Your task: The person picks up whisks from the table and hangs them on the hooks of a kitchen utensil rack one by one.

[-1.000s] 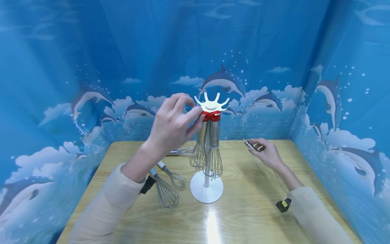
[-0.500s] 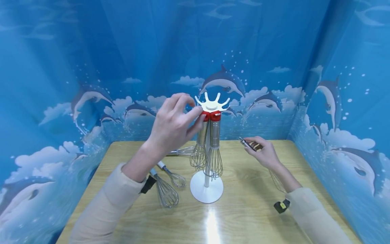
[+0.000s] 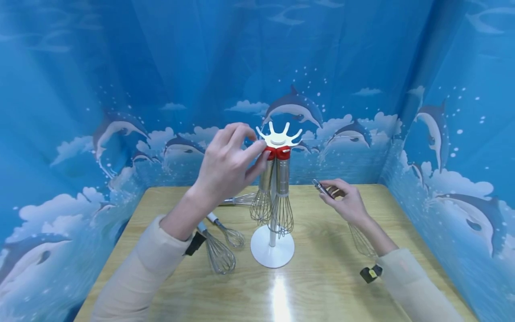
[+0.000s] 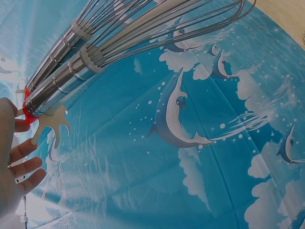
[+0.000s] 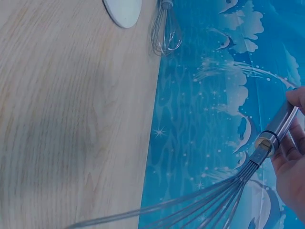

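Observation:
A white stand with curved prongs (image 3: pixel 277 138) and a round base holds two steel whisks with red ends, a left whisk (image 3: pixel 265 179) and a right whisk (image 3: pixel 283 176), wires hanging down. My left hand (image 3: pixel 227 158) pinches a prong of the stand with thumb and index finger, right at the left whisk's red end; its other fingers are spread in the left wrist view. My right hand (image 3: pixel 348 201) grips another steel whisk (image 5: pixel 276 129) by its handle, the end pointing up left toward the stand and the wires trailing down behind the wrist.
Left of the stand, a large whisk (image 3: pixel 220 252), a smaller whisk (image 3: pixel 231 235) and a further whisk (image 3: pixel 241 200) lie on the wooden table (image 3: pixel 322 286). Blue dolphin-print curtains (image 3: pixel 257 53) enclose the table at the back and sides.
My right hand has moved slightly left toward the stand with its whisk, and more of that whisk's wires shows. The left hand and the hanging whisks have stayed in place.

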The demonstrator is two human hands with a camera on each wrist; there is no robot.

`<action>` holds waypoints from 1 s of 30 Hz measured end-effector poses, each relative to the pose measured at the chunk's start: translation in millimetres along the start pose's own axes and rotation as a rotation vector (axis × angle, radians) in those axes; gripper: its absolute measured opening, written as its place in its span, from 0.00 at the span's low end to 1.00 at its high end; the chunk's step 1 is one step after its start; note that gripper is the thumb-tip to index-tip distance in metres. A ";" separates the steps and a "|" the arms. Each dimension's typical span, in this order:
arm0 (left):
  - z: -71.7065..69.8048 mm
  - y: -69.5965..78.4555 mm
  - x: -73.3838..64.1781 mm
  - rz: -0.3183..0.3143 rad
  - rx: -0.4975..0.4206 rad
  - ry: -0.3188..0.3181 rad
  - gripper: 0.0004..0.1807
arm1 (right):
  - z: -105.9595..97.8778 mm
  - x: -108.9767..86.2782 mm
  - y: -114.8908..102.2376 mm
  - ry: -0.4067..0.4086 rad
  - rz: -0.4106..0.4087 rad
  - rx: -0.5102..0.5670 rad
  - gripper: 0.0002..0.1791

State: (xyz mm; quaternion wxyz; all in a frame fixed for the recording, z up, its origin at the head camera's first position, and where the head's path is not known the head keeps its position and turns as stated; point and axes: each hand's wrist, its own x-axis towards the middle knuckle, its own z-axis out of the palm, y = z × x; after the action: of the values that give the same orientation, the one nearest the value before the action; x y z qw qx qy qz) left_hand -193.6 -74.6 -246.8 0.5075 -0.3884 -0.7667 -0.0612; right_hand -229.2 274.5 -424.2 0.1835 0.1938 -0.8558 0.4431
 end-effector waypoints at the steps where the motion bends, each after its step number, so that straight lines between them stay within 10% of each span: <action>1: 0.0 0.0 0.0 0.000 0.001 -0.001 0.09 | 0.1 0.1 -1.3 0.001 -0.004 0.011 0.19; 30: -0.2 -0.6 0.5 0.000 0.006 -0.009 0.09 | 6.3 2.0 -25.6 0.080 -0.128 0.175 0.21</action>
State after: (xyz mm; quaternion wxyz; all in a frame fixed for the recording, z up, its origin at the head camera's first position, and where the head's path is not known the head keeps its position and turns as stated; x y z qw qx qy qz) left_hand -193.9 -74.9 -246.2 0.5054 -0.3870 -0.7691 -0.0570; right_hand -219.1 255.3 -409.1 0.2280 0.2455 -0.7918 0.5107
